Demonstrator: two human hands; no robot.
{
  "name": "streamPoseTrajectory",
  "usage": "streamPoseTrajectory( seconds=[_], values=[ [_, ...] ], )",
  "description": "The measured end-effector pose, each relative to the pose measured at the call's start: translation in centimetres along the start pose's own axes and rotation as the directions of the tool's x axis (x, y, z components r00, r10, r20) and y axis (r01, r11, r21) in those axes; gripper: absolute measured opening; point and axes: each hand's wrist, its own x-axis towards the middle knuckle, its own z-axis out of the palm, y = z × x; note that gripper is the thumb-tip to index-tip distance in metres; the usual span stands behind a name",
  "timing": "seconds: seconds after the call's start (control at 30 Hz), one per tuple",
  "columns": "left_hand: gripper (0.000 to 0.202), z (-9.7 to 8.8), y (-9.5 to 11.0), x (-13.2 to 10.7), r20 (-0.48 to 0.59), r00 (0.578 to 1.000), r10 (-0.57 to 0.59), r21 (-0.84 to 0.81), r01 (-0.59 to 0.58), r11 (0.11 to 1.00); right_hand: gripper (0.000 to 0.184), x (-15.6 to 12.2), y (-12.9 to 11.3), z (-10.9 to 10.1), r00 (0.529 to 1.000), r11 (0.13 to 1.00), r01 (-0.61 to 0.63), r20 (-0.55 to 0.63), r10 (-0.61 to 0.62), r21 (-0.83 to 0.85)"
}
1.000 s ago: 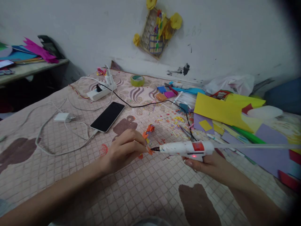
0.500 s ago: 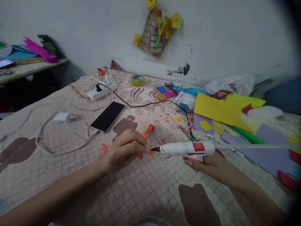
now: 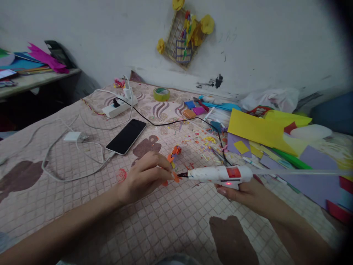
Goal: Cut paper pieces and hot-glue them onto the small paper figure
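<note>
Pink quilted cloth covers the bed [image 3: 171,224] that carries everything. Near its front edge, the left hand [image 3: 143,177] is closed in a pinch on a small orange paper piece [image 3: 174,177] and holds it just above the cloth. The right hand [image 3: 244,193] is wrapped around a white glue gun [image 3: 220,173]. Its dark nozzle touches the orange piece, and a red light glows on its body.

I think the main risk is a burn, because the nozzle is very close to the left fingertips. Hot glue could also drip on the cloth. A black cable [image 3: 165,123] runs across the bed toward the gun, so a pull could snag it.

Further back lies a phone [image 3: 126,136], then a power strip [image 3: 117,107] and a tape roll [image 3: 161,94] near the far edge. Coloured paper sheets [image 3: 256,130] lie at the right side. On the wall hangs a stick basket [image 3: 180,44], which holds paper flowers [image 3: 206,24] and coloured strips.
</note>
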Motion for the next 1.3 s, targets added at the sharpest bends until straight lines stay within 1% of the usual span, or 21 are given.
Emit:
streamPoseTrajectory(
  seconds=[0.13, 0.27, 0.4, 0.63, 0.77, 0.83, 0.87, 0.9, 0.93, 0.97, 1.03, 1.1, 1.17, 1.2, 1.23, 1.3],
  values=[
    [0.018, 0.0, 0.0, 0.0, -0.003, 1.0, 0.013, 0.001, -0.013, 1.0, 0.039, 0.0, 0.0, 0.1, 1.0, 1.0, 0.008, -0.021, -0.008, 0.006],
    [0.02, 0.0, 0.2, 0.2, -0.012, 0.999, 0.034, 0.012, -0.034, 0.999, 0.037, 0.0, 0.1, 0.1, 1.0, 1.0, 0.012, 0.003, -0.012, 0.011],
    [0.017, -0.1, 0.3, 0.2, -0.01, 1.0, 0.016, 0.014, -0.015, 1.0, 0.036, 0.1, -0.1, 0.0, 1.0, 1.0, 0.014, 0.016, -0.014, 0.026],
    [0.018, -0.1, 0.3, 0.3, -0.014, 1.0, 0.002, 0.011, -0.002, 1.0, 0.036, 0.1, -0.2, 0.1, 1.0, 0.999, 0.027, -0.015, -0.027, 0.021],
    [0.02, -0.2, 0.4, 0.4, -0.03, 0.998, -0.057, -0.024, 0.056, 0.998, 0.034, 0.2, 0.0, 0.1, 1.0, 1.0, 0.021, -0.003, -0.021, 0.002],
    [0.016, -0.3, 0.3, 0.5, -0.07, 0.989, -0.131, -0.056, 0.127, 0.99, 0.035, 0.2, 0.0, 0.2, 1.0, 1.0, 0.014, -0.018, -0.014, -0.016],
    [0.012, -0.3, 0.2, 0.6, -0.1, 0.978, -0.183, -0.077, 0.176, 0.981, 0.035, 0.3, 0.0, 0.2, 0.999, 1.0, 0.008, -0.031, -0.009, -0.028],
    [0.008, -0.3, 0.0, 0.6, -0.133, 0.959, -0.249, -0.104, 0.236, 0.966, 0.036, 0.3, -0.1, 0.2, 0.999, 0.999, 0.001, -0.046, -0.003, -0.041],
    [0.005, -0.3, -0.2, 0.7, -0.159, 0.931, -0.329, -0.142, 0.308, 0.941, 0.036, 0.4, -0.1, 0.2, 0.998, 0.999, -0.006, -0.064, 0.002, -0.051],
    [0.004, -0.3, -0.5, 0.7, -0.168, 0.891, -0.421, -0.191, 0.39, 0.901, 0.037, 0.4, -0.1, 0.1, 0.996, 0.998, -0.013, -0.084, 0.008, -0.059],
    [0.005, -0.3, -1.1, 0.8, -0.121, 0.784, -0.609, -0.294, 0.557, 0.776, 0.038, 0.5, -0.1, 0.1, 0.991, 0.997, -0.028, -0.131, 0.019, -0.065],
    [0.008, -0.4, -1.8, 0.9, -0.018, 0.667, -0.745, -0.368, 0.688, 0.625, 0.04, 0.7, 0.0, 0.0, 0.986, 0.997, -0.037, -0.166, 0.025, -0.067],
    [0.012, -0.6, -2.6, 0.9, 0.08, 0.562, -0.823, -0.398, 0.775, 0.49, 0.043, 0.8, 0.1, -0.1, 0.983, 0.997, -0.047, -0.179, 0.034, -0.066],
    [0.012, -0.6, -2.9, 0.8, 0.124, 0.516, -0.848, -0.4, 0.808, 0.433, 0.043, 0.9, 0.1, -0.1, 0.983, 0.997, -0.05, -0.181, 0.037, -0.064],
    [0.013, -0.7, -3.2, 0.8, 0.165, 0.477, -0.863, -0.394, 0.834, 0.386, 0.043, 0.9, 0.1, -0.2, 0.982, 0.997, -0.051, -0.184, 0.039, -0.061],
    [0.013, -0.7, -3.8, 0.7, 0.237, 0.421, -0.875, -0.363, 0.874, 0.322, 0.042, 1.0, 0.0, -0.2, 0.981, 0.997, -0.056, -0.189, 0.045, -0.058]
  ],
)
